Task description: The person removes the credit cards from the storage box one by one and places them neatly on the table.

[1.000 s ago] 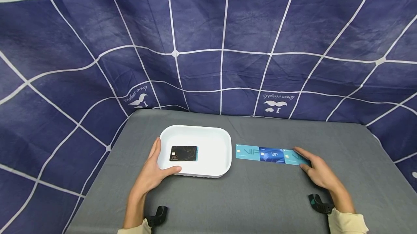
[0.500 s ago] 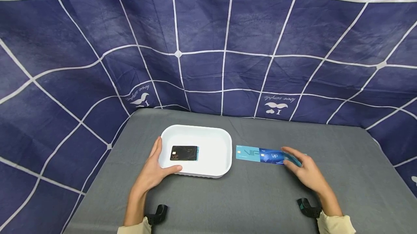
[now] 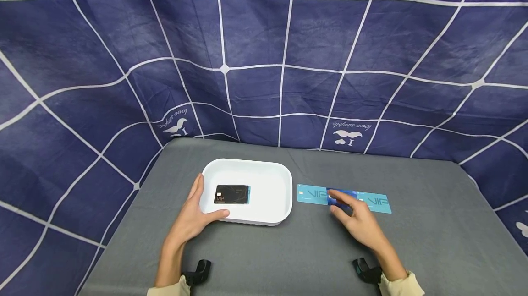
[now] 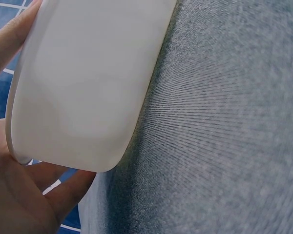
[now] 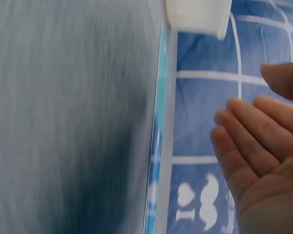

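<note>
A white tray rests on the grey surface, with my left hand gripping its left end, thumb over the front rim and fingers along the side. Inside it lies a black VIP card, a light-blue edge showing from under it. To the tray's right is a row of three cards: a light-blue VIP card, a dark-blue card partly hidden, and another light-blue VIP card. My right hand hovers over the dark-blue one; in the right wrist view its fingers are loosely extended, holding nothing.
A grey cloth surface lies under everything. Behind and to the left hangs a dark-blue curtain with white grid lines. Each wrist carries a black camera mount, such as the right wrist camera.
My right hand has moved left along the row, from the right-hand light-blue card to above the dark-blue card. The right-hand card is uncovered again. My left hand stays on the tray.
</note>
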The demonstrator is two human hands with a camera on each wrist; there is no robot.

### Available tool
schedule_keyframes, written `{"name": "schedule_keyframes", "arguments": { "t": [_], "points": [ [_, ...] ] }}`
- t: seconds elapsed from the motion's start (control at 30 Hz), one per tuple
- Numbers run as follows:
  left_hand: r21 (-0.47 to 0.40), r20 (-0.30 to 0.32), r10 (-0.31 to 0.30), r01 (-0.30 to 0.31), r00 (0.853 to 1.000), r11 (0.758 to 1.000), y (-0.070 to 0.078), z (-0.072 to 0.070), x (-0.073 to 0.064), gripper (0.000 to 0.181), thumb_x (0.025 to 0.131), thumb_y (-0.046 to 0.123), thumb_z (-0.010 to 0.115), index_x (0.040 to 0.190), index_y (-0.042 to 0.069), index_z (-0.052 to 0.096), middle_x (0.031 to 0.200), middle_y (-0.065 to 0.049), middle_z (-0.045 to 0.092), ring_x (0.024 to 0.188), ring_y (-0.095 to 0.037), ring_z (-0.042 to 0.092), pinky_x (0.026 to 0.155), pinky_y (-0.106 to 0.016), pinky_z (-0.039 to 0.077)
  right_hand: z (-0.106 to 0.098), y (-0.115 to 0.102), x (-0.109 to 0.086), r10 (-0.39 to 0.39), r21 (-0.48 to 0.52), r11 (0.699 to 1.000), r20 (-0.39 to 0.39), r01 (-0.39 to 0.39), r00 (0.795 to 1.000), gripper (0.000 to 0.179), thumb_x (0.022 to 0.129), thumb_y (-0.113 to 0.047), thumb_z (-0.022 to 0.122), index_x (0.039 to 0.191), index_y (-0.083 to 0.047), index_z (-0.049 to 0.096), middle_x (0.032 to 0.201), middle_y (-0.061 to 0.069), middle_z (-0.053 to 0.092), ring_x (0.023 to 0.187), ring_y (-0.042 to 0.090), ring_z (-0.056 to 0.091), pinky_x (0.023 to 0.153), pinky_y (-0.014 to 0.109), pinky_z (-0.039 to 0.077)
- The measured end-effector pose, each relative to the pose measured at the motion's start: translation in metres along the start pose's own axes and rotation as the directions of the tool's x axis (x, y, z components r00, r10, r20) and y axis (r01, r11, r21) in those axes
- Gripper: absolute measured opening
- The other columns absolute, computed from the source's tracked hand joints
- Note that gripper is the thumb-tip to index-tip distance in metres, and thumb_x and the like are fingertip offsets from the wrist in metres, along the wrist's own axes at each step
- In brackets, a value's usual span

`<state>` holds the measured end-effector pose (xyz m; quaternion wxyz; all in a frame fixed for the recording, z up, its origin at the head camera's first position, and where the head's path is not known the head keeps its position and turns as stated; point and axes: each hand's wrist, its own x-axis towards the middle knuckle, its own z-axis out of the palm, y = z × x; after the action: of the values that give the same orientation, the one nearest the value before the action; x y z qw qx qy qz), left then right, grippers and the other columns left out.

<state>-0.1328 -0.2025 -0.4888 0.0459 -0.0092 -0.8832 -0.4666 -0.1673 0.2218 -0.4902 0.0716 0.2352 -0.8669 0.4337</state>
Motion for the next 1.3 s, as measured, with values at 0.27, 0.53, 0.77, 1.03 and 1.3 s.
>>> {"name": "schedule_keyframes", "arguments": {
  "t": [0.27, 0.53, 0.77, 1.03, 1.3],
  "points": [
    [-0.005, 0.003, -0.005, 0.005, 1.000, 1.000, 0.001, -0.001, -0.002, 0.126, 0.072, 0.035, 0.089, 0.157, 0.001, 0.003, 0.163, -0.021, 0.002, 0.148, -0.035, 0.004, 0.114, -0.057, 0.013, 0.026, -0.029, 0.000, -0.003, 0.036, 0.999, -0.029, 0.004, 1.000, 0.044, 0.091, -0.010, 0.072, 0.133, -0.007, 0.061, 0.129, 0.007, 0.063, 0.114, 0.025, 0.062, 0.094, 0.039, 0.048],
    [-0.027, 0.009, 0.002, -0.001, 1.000, 1.000, 0.000, 0.006, -0.004, 0.127, 0.070, 0.035, 0.090, 0.156, -0.002, 0.005, 0.162, -0.022, 0.003, 0.148, -0.036, 0.004, 0.114, -0.057, 0.013, 0.042, -0.050, -0.006, -0.041, 0.040, 0.998, -0.029, 0.043, 0.999, 0.045, 0.089, -0.015, 0.075, 0.132, -0.014, 0.063, 0.129, 0.004, 0.063, 0.110, 0.025, 0.063, 0.089, 0.043, 0.051],
    [-0.017, 0.002, -0.003, 0.003, 1.000, 1.000, 0.000, 0.002, -0.005, 0.127, 0.070, 0.035, 0.090, 0.156, -0.001, 0.005, 0.163, -0.021, 0.003, 0.148, -0.036, 0.004, 0.114, -0.056, 0.013, 0.061, -0.069, 0.002, -0.080, 0.072, 0.994, -0.025, 0.082, 0.996, 0.043, 0.086, -0.012, 0.078, 0.126, -0.008, 0.065, 0.123, 0.003, 0.065, 0.103, 0.026, 0.065, 0.084, 0.047, 0.052],
    [-0.017, -0.007, -0.003, 0.003, 1.000, 1.000, 0.003, -0.001, -0.004, 0.127, 0.070, 0.036, 0.090, 0.157, -0.001, 0.005, 0.163, -0.021, 0.003, 0.148, -0.035, 0.005, 0.114, -0.057, 0.013, 0.081, -0.092, 0.027, -0.190, 0.056, 0.980, -0.043, 0.192, 0.981, 0.041, 0.085, -0.014, 0.078, 0.124, -0.010, 0.066, 0.119, -0.001, 0.067, 0.098, 0.020, 0.064, 0.083, 0.038, 0.052],
    [-0.036, -0.010, -0.003, 0.003, 1.000, 0.999, 0.001, 0.000, -0.003, 0.127, 0.069, 0.036, 0.090, 0.157, -0.001, 0.006, 0.163, -0.020, 0.003, 0.148, -0.034, 0.005, 0.114, -0.056, 0.013, 0.099, -0.103, 0.046, -0.129, 0.129, 0.983, -0.017, 0.130, 0.991, 0.039, 0.084, -0.013, 0.078, 0.122, -0.009, 0.068, 0.119, 0.004, 0.068, 0.103, 0.020, 0.063, 0.087, 0.042, 0.050]
  ]
}}
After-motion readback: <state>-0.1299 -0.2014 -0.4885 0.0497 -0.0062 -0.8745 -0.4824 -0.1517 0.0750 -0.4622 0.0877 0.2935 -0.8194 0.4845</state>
